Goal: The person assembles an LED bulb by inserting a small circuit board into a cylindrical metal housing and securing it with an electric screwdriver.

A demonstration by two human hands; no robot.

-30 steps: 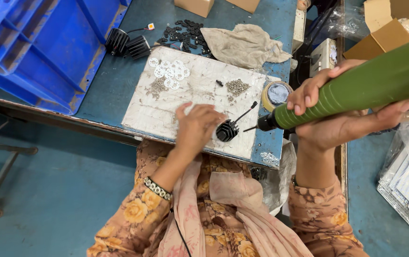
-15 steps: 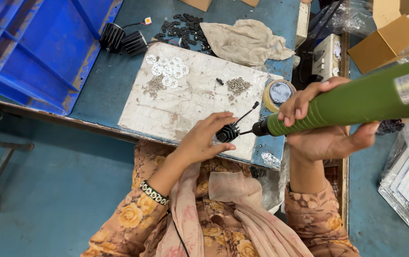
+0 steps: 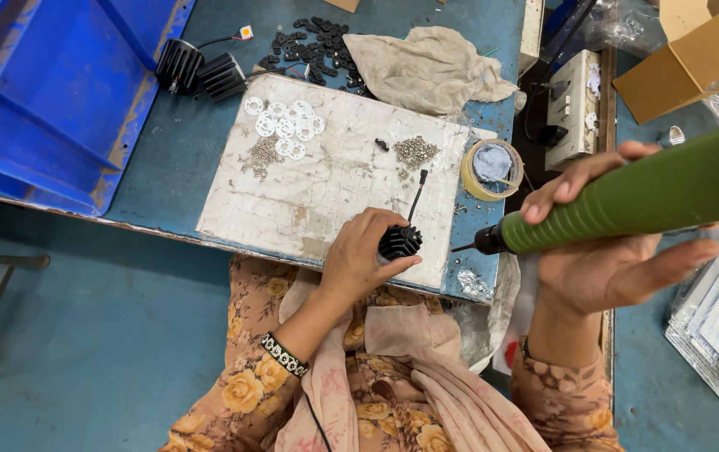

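Compared to a moment ago, the driver tip has backed off to the right of the heatsink, so they're apart now instead of nearly touching. Left hand is curled around that black finned heatsink, pinning it to the near edge of the white board, with a thin black wire sticking up from it. Right hand is wrapped round the green driver, held off the table's right edge, tip pointing left. Further up the board: white rings, two little piles of screws. Tape roll sits just right of the board, rag behind it, blue crate on the left.
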